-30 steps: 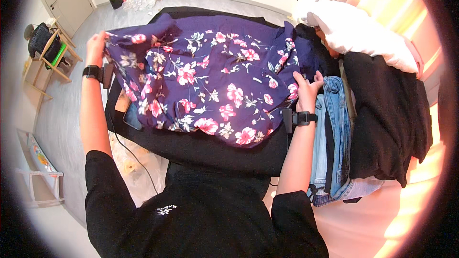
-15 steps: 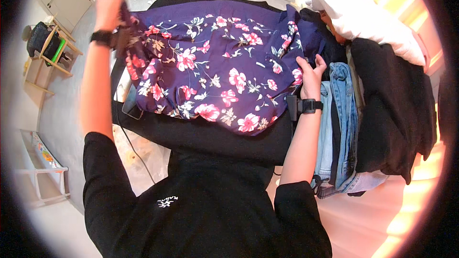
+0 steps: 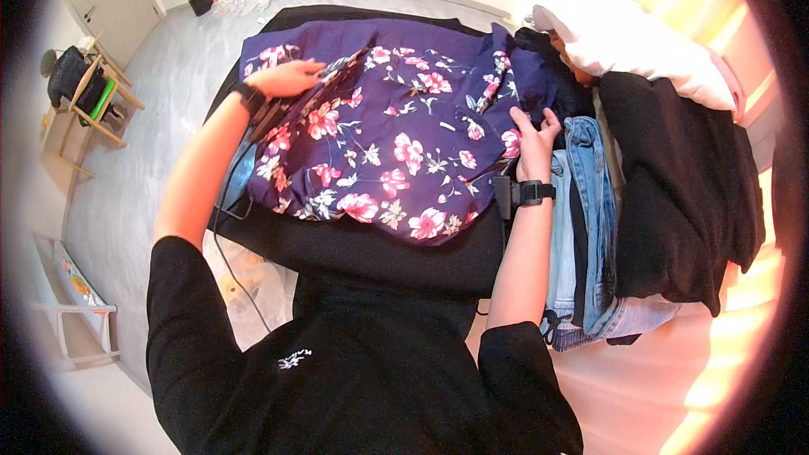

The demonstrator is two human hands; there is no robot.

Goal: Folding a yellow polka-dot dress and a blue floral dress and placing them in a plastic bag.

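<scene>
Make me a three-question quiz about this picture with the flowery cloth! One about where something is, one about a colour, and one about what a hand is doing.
1. Where does the stack of jeans lie?
A. right of the floral garment
B. on the floor
C. under the chair

2. What colour is the floral garment between its flowers?
A. yellow
B. dark purple
C. white

3. What is the left hand doing?
A. hanging in the air
B. holding a cup
C. lying flat on the garment

Answers: 1 A, the jeans sit beside the right hand. 2 B, purple cloth with pink and white flowers. 3 C, its palm rests on the cloth's upper left part.
</scene>
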